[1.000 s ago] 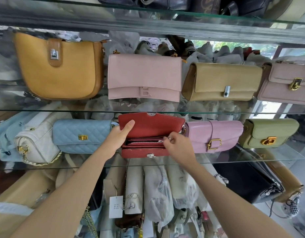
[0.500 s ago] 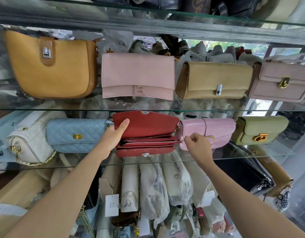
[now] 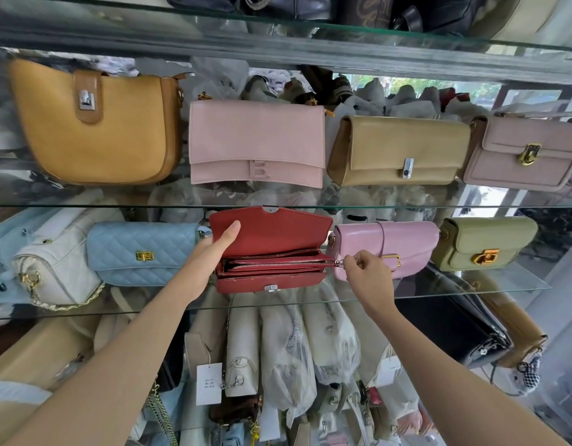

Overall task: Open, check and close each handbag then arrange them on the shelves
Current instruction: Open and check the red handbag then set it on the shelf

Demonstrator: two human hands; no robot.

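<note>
Two hands at one red handbag (image 3: 272, 252) on the middle glass shelf (image 3: 503, 284). Left hand (image 3: 210, 252) curled round the bag's left end, thumb pressed flat on the raised flap. Right hand (image 3: 365, 272) just beside the bag's right end, pinching the zipper pull (image 3: 340, 263). Inside the bag: several red compartments and a zipped middle pocket; contents not visible. Left of the left hand: one quilted blue bag (image 3: 143, 252), one white chain bag (image 3: 53, 268). Right of the right hand: one pink bag (image 3: 407, 243), one olive bag (image 3: 487, 243). Above the hands, on the upper shelf, four bags: mustard (image 3: 95, 130), pale pink (image 3: 255, 143), tan (image 3: 397, 149), mauve (image 3: 522, 152). Below the hands: wrapped bags, two white tags showing.
</note>
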